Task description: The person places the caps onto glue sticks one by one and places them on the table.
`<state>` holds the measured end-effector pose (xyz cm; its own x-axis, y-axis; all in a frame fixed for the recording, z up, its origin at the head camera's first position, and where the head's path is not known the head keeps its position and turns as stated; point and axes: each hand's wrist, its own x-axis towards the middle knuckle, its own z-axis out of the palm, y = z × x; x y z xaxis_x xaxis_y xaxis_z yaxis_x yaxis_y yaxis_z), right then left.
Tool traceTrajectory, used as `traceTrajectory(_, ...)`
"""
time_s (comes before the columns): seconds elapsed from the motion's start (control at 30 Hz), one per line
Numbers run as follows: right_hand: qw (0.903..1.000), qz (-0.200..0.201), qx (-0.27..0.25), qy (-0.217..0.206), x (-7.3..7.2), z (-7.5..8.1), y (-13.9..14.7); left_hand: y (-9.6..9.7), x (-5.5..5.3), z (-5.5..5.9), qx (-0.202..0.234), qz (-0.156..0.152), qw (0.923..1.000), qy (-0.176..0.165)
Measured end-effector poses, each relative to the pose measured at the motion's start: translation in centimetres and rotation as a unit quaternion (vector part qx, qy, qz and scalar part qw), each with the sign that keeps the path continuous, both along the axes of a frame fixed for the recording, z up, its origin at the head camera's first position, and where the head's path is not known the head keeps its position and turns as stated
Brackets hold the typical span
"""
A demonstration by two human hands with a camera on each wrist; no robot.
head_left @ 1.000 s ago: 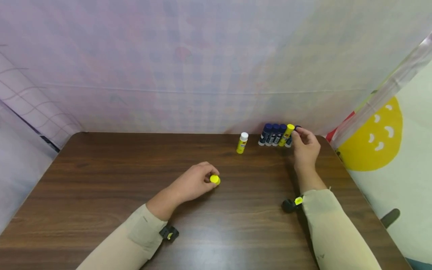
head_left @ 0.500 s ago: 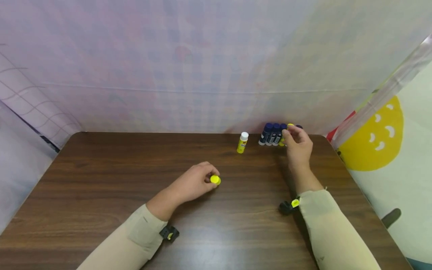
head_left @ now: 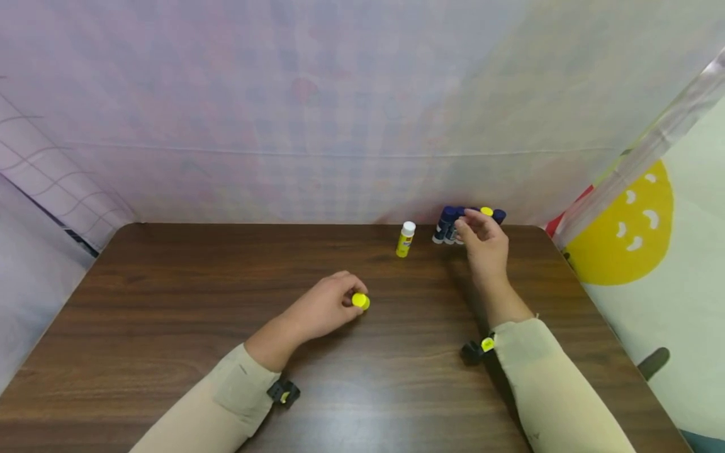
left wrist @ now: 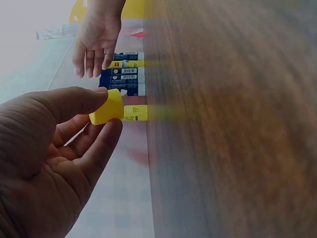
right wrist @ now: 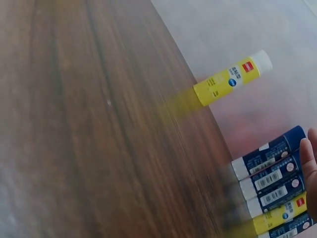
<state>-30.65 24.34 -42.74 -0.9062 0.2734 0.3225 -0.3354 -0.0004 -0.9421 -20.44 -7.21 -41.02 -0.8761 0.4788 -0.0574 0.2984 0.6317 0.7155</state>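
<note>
My left hand (head_left: 325, 306) pinches a yellow cap (left wrist: 108, 107) between thumb and fingers, low over the middle of the table. A yellow glue stick (head_left: 404, 241) with a white top stands upright by itself near the back edge. To its right is a row of glue sticks: several navy ones (right wrist: 270, 151) and a yellow one (right wrist: 277, 217) among them. My right hand (head_left: 486, 251) holds nothing; its fingers are loosely bent in front of the row's tops. In the head view it hides part of the row. The left wrist view shows its fingers hanging relaxed beside the navy caps.
A brown wooden table (head_left: 226, 264) lies under both hands. Pale patterned cloth (head_left: 272, 157) hangs just behind its back edge, close to the row. On the right, a white sheet with a yellow printed shape (head_left: 637, 233) hangs past the table's side.
My right hand has moved left along the row, from the navy glue stick at the right end towards the middle ones. My left hand keeps its pinch on the yellow cap in place.
</note>
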Motion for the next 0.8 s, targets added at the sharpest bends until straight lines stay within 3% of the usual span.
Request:
traceTrajectory(0.27,0.9998,0.019,-0.005,-0.001,0.2,0.2,-1.0,0.0,0.1,0.0,-0.002,-0.002,1.0,0.001)
traceTrajectory(0.43,0.9992,0.023,0.025,-0.02,0.4,0.5,-1.9,0.1,0.2,0.1,-0.002,-0.005,1.0,0.002)
traceTrajectory(0.8,0.9899,0.109,0.061,-0.067,0.3,0.4,-4.0,0.2,0.2,0.0,0.003,-0.004,1.0,0.007)
